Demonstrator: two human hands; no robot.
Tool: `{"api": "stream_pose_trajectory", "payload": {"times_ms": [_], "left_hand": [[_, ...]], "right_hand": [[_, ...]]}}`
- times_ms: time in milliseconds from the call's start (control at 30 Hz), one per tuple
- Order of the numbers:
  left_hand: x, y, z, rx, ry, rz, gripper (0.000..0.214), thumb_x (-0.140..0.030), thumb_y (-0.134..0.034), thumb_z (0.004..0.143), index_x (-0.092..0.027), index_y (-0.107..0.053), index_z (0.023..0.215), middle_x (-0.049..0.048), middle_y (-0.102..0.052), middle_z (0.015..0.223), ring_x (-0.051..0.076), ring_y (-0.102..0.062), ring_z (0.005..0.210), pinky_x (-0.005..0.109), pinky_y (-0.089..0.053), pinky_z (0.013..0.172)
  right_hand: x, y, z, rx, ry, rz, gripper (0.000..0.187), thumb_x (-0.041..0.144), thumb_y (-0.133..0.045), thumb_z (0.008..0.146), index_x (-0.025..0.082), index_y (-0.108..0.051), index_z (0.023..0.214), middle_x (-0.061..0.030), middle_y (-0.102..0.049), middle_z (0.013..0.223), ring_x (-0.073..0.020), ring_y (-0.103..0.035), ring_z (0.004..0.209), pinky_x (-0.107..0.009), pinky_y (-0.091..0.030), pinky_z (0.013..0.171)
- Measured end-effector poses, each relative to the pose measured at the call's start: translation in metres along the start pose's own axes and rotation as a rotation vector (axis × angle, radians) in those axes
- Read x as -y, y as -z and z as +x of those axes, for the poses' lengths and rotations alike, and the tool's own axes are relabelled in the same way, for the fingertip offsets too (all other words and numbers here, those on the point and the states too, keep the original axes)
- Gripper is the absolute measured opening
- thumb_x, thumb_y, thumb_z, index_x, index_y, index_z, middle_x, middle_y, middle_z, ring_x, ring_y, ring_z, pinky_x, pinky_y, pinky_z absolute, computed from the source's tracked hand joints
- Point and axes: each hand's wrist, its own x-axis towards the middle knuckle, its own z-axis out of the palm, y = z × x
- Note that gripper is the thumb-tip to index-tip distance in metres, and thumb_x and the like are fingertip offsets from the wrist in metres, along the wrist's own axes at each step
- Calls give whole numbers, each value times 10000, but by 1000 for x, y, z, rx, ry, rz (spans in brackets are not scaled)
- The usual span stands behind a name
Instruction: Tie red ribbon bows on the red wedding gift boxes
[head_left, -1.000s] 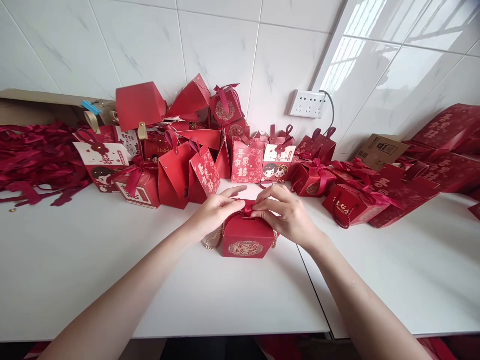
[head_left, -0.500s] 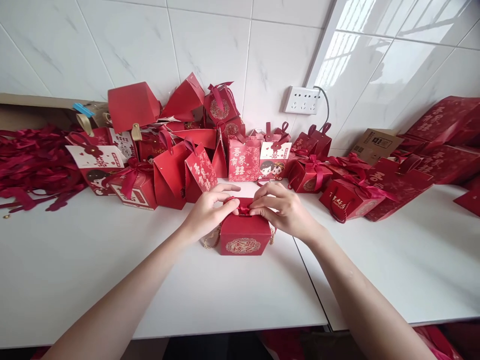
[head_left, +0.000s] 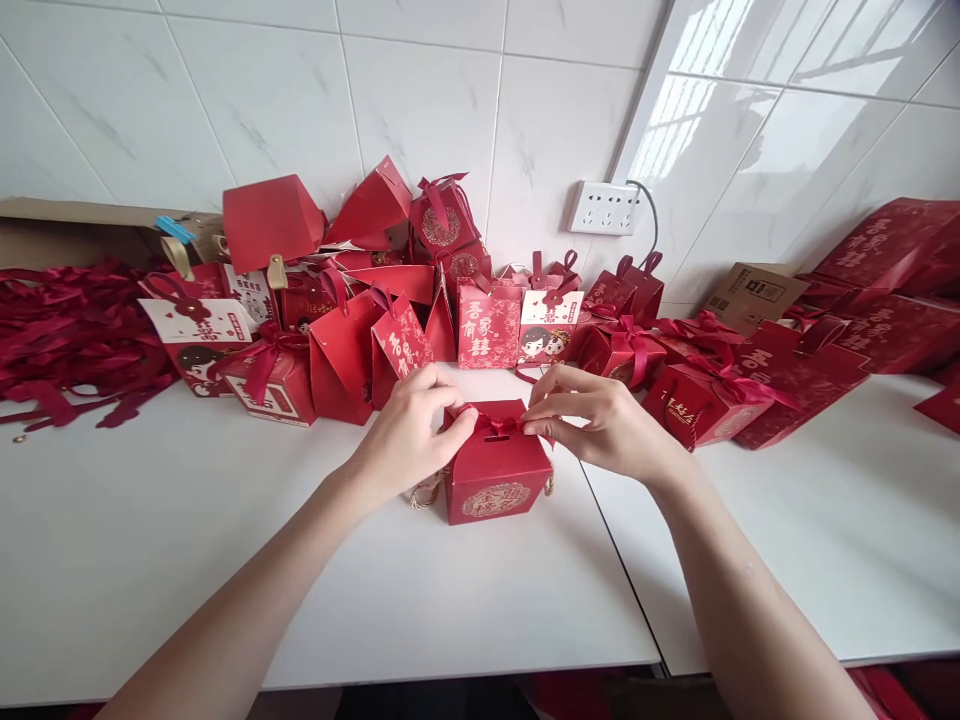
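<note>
A small red gift box [head_left: 496, 478] with a gold emblem on its front stands on the white table [head_left: 150, 560], near the front middle. A dark red ribbon [head_left: 497, 424] lies knotted across its top. My left hand [head_left: 409, 432] pinches the ribbon's left end at the box's top left edge. My right hand [head_left: 600, 420] pinches the ribbon's right end at the top right edge. A tan rope handle [head_left: 424, 492] hangs at the box's left side.
Many red gift boxes and bags [head_left: 352, 300] are heaped along the tiled wall behind. Loose red ribbons [head_left: 67, 340] pile at the left beside a cardboard box [head_left: 82, 225]. Large red bags [head_left: 885, 300] lie at the right. A wall socket [head_left: 604, 208] sits above.
My hands have moved apart along the top of the box, drawing the ribbon ends outward to left and right. The box stays in place.
</note>
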Motion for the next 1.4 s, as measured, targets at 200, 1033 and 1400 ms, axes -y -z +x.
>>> {"api": "stream_pose_trajectory", "payload": {"times_ms": [200, 1033, 1400], "left_hand": [[-18, -3, -9, 63, 105, 99, 273, -342, -443, 844, -210, -391, 611, -60, -372, 484, 94, -351, 411, 233, -275, 457], [-8, -12, -11, -170, -158, 132, 170, -180, -481, 775, -200, -435, 612, -26, -606, 595, 109, -486, 515, 229, -426, 562], [2, -12, -8, -116, -459, 105, 159, -131, -489, 763, -199, -455, 624, -5, -647, 616, 150, -610, 620, 297, -477, 680]], "right_hand": [[12, -4, 2, 47, -109, -40, 170, 329, -609, 842, 179, -672, 892, -63, -599, 858, -147, -574, 671, -285, -489, 614], [14, -7, 3, 134, -39, 47, 202, 28, -553, 753, 161, -695, 804, -15, -621, 702, -92, -507, 566, -204, -399, 530], [13, -5, 4, 150, -192, 279, 149, 103, -513, 735, 155, -643, 685, -5, -608, 647, -101, -497, 570, -212, -395, 538]]}}
